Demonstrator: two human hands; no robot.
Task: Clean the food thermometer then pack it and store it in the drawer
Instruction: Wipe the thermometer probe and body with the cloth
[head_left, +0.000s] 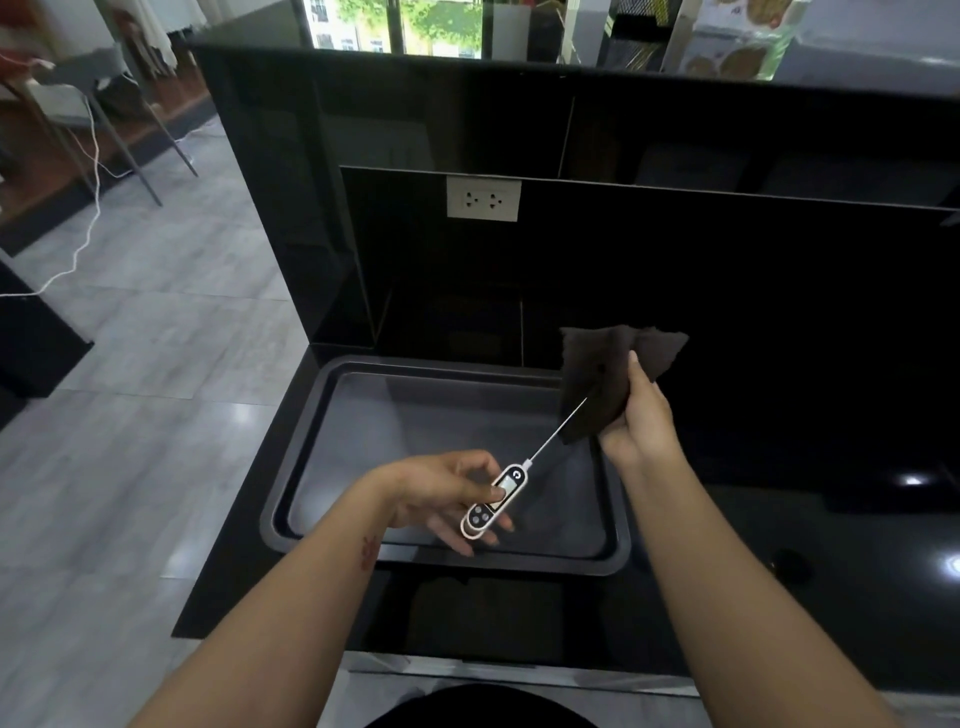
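Cleaning step judged in hand; food thermometer (493, 500) is held by its body in the left hand (447, 493) over the tray (291, 499) on the desk (779, 571); dark cloth (608, 379) is clutched in the right hand (641, 421), probe tip touching it; next, cloth to be drawn along probe; packing and drawer pending.

Daylight enters through the window (395, 26) at the top, which is overexposed and washed out. Below it the glossy black desk (779, 519) reads very dark, with small white glare spots on its right side. The grey floor (130, 389) left of the desk shows soft sheen. Straight lines bow toward the frame edges, and detail is slightly soft throughout.
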